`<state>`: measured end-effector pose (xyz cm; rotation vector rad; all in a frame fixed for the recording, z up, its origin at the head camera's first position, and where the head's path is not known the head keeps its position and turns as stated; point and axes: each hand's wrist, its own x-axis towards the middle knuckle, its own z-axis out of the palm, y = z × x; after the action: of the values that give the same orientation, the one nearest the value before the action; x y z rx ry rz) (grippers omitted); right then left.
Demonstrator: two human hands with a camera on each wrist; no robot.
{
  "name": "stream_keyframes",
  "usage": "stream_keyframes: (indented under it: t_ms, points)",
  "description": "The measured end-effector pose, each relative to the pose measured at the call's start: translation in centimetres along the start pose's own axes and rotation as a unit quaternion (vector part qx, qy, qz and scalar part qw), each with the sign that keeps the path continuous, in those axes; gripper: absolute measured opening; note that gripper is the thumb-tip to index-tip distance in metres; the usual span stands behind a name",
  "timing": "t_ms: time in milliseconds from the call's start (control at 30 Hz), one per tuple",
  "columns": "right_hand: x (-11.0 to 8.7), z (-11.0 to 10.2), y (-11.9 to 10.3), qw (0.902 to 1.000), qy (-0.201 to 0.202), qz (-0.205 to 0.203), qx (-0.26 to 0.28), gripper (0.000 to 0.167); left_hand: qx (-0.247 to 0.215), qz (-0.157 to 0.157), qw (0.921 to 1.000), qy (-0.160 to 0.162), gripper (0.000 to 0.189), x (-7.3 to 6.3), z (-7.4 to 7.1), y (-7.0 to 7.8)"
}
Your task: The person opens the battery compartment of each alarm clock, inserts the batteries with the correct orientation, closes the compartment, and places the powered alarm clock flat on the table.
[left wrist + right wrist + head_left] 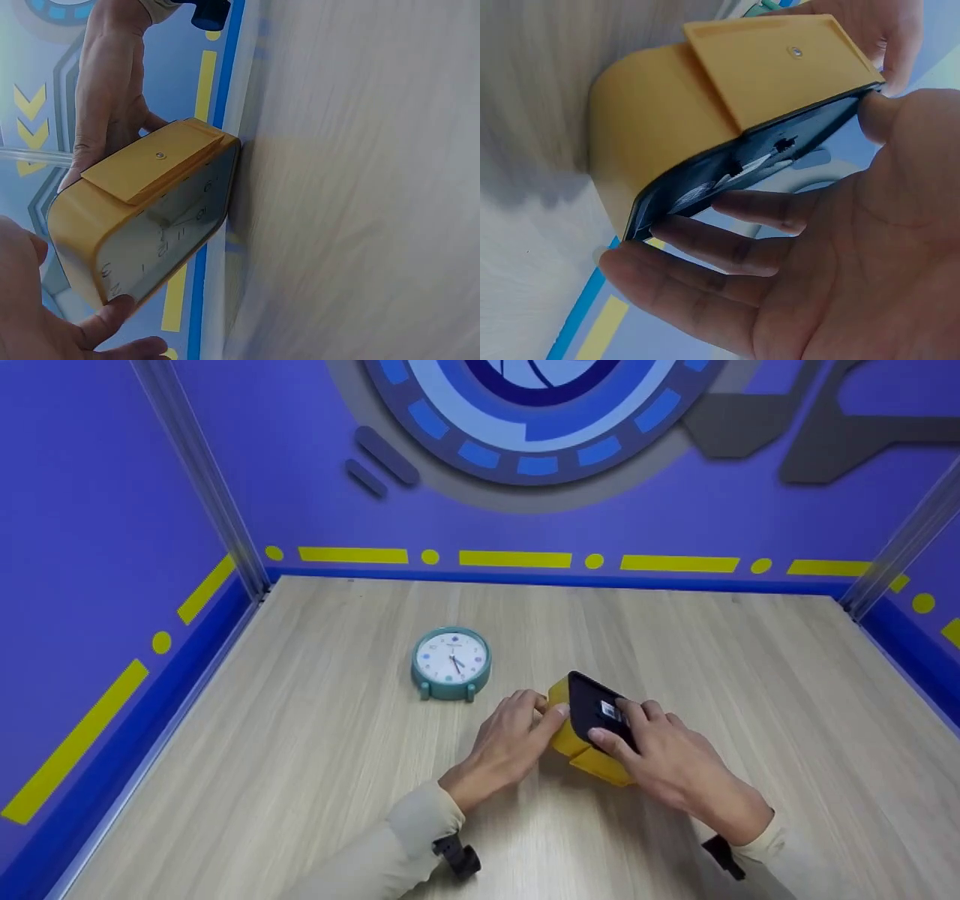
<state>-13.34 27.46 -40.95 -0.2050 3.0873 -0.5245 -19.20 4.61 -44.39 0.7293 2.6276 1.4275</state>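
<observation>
A yellow clock [559, 694] with a black back [589, 701] is tilted between both hands, its numbered face [169, 225] turned toward the left wrist view. My left hand [514, 739] pinches one corner, its thumb on the side wall. Across the back lies my right hand [675, 754], thumb at one long edge and fingers [705, 244] reaching to the opposite edge. A small white label [609, 709] shows on the back. The flat yellow foot [787, 67] with a screw is visible on the side. Left of the hands rests a round teal clock [451, 660], face up.
The wood-grain table [315, 720] runs back to a blue patterned wall [525, 529]. Another blue panel [90, 547] borders the left side, and metal posts [206, 472] stand at the corners. Black straps [456, 855] circle the wrists.
</observation>
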Motion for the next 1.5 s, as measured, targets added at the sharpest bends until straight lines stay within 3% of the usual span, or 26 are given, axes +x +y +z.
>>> stream_keyframes:
  t_ms: [167,333,567,767,933,1233,1500]
  points:
    - [0.1,-0.3,-0.2,0.9992,-0.014,0.014,0.035,0.082,-0.016,0.028,0.9993,0.017,0.046,0.0,0.0,0.5]
    - [-0.1,-0.9,-0.5,0.9973,0.003,0.014,0.072,0.073,-0.028,0.056,0.9977,0.025,0.044,-0.1,0.1,0.8]
    - [-0.6,-1.8,-0.8,0.9869,0.069,0.005,0.146,0.056,-0.028,0.084,0.9961,-0.001,0.054,-0.2,-0.1,1.0]
    - [-0.7,-2.3,-0.9,0.9872,0.056,0.023,0.148,0.065,-0.011,0.111,0.9935,-0.026,0.058,-0.4,0.1,0.8]
    - [-0.5,-3.0,-0.7,0.9858,0.028,0.036,0.162,0.07,0.005,0.101,0.9937,-0.049,0.061,-0.6,0.4,1.0]
    - [-0.6,-3.6,-0.1,0.968,-0.012,0.035,0.248,0.063,0.034,0.059,0.996,-0.057,0.063,-0.6,1.1,1.1]
    - [-0.6,-3.6,0.3,0.9619,-0.023,0.036,0.27,0.061,0.057,0.07,0.9926,-0.08,0.062,-0.4,1.7,0.5]
